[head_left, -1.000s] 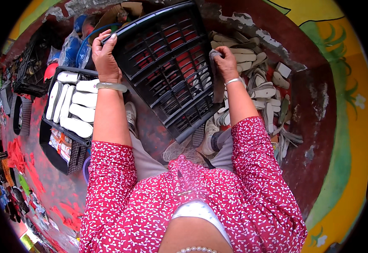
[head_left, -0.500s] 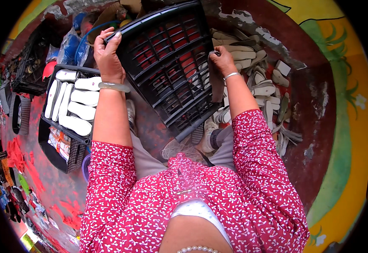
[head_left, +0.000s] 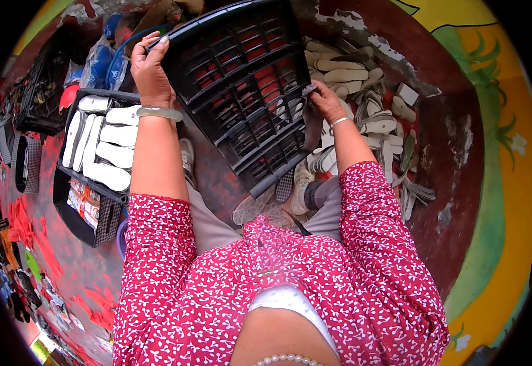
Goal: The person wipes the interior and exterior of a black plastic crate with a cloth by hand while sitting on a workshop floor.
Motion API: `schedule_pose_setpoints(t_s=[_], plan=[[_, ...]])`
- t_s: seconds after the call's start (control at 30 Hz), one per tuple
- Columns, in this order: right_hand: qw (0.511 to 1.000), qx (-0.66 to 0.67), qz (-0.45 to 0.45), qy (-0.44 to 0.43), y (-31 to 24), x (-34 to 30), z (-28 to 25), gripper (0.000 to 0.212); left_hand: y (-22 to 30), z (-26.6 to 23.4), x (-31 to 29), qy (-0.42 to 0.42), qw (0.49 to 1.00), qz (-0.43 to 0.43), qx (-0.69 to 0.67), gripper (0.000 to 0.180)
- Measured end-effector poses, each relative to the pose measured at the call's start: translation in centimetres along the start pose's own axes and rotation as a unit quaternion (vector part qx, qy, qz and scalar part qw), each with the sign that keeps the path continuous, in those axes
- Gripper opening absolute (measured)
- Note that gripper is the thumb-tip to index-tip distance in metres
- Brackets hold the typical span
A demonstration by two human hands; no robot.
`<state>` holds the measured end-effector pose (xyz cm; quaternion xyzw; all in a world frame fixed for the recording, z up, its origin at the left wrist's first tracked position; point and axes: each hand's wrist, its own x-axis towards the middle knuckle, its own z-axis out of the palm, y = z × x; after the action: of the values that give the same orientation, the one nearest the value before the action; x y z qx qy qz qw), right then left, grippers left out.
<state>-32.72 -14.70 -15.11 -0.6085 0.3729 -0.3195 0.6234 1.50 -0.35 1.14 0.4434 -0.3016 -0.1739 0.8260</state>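
A black plastic lattice crate (head_left: 217,22) hangs tilted in front of me, its slatted face toward me. My left hand (head_left: 152,76) is closed on its upper left corner, thumb over the rim. At the crate's right side my right hand (head_left: 327,102) pinches a dark grey cloth (head_left: 313,127), which hangs down along that edge. Through the slats I see red and pale shapes. Below the crate, between my feet, lies a crumpled clear plastic bag (head_left: 260,209).
To the left, a black crate (head_left: 95,186) holds white insoles (head_left: 116,154), with a checked box (head_left: 104,222) beneath it. Many loose pale insoles (head_left: 346,75) lie heaped at right, by a painted wall (head_left: 492,183). Blue bundles in plastic (head_left: 98,67) stand at far left.
The right hand has shifted slightly down and outward along the crate's edge with the cloth. The crate and left hand have moved slightly up and left.
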Motion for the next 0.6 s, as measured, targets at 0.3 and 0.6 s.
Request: schedule_pose_setpoints(t_s=[0.3,0.6], plan=[[0.999,-0.032,0.031,0.013,4.4,-2.2,-0.7,0.032,0.3,-0.7,0.3,-0.002,1.000,-0.006,-0.007,0.013],[0.961,-0.209,-0.119,0.134,3.5,0.9,1.1,0.030,0.7,-0.8,0.1,0.000,0.999,-0.038,-0.033,0.017]])
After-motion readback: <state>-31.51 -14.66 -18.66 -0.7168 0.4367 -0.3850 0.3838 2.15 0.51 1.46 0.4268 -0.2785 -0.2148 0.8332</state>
